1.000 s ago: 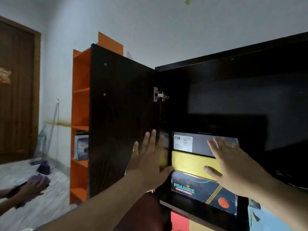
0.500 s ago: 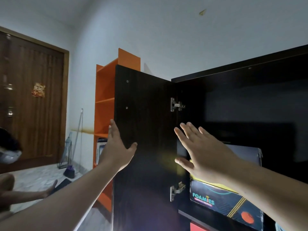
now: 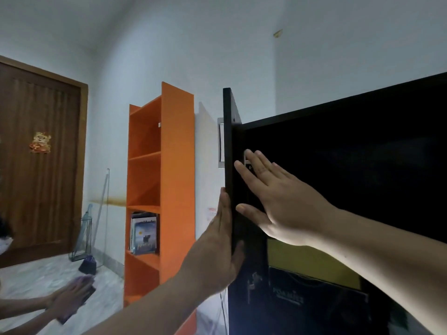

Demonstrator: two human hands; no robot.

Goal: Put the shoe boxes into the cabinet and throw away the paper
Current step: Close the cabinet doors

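Note:
The black cabinet [image 3: 362, 112] fills the right side, and its left door [image 3: 227, 146] stands edge-on to me. My left hand [image 3: 217, 247] presses flat against the door's outer face with straight fingers. My right hand [image 3: 273, 197] is spread open just inside the door's edge, in front of the dark interior. Below my right forearm, stacked shoe boxes show inside the cabinet: a yellow box [image 3: 312, 264] on top of a black printed box [image 3: 314, 301]. No paper is visible.
An orange shelf unit [image 3: 169, 189] with books stands left of the cabinet against the white wall. A brown wooden door [image 3: 41, 160] is at far left. Another person's hands [image 3: 70, 298] hold something low over the marble floor. A broom [image 3: 88, 262] leans in the corner.
The cabinet door has swung from wide open to edge-on. My left hand moved from its inner face to the outer side, and my right hand left the boxes for the door edge. The view turned left.

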